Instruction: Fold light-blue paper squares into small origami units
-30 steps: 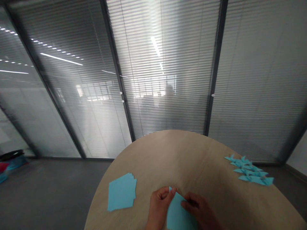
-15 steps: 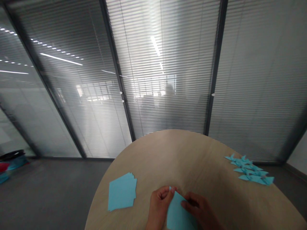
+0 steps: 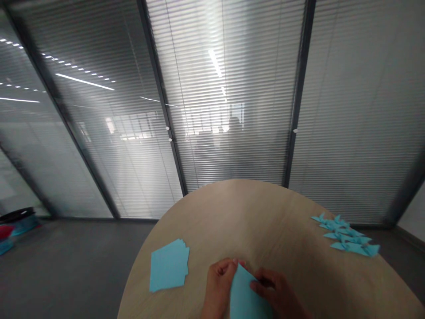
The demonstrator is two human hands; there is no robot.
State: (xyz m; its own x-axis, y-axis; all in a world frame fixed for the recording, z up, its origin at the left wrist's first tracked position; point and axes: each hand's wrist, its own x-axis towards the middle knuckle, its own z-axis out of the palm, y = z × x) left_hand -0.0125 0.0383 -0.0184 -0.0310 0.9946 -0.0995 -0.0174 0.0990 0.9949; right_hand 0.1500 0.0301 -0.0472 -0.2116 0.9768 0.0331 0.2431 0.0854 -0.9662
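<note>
A light blue paper sheet (image 3: 244,294) lies at the near edge of the round wooden table (image 3: 259,217), partly cut off by the bottom of the view. My left hand (image 3: 221,283) pinches the sheet's far corner with curled fingers. My right hand (image 3: 277,292) presses its fingertips on the sheet's right edge. A stack of flat light blue paper squares (image 3: 169,270) rests on the table to the left of my hands. At the table's right edge sits a pile of several folded blue paper shapes (image 3: 347,237).
Glass partitions with closed blinds (image 3: 229,102) and dark metal frames stand behind the table. Grey floor (image 3: 66,266) lies to the left, with dark, red and blue objects (image 3: 13,223) at the far left edge.
My hands and the sheet have shifted only slightly; the sheet's far corner sits a little lower under my left fingers. The stack and the folded pile have not moved.
</note>
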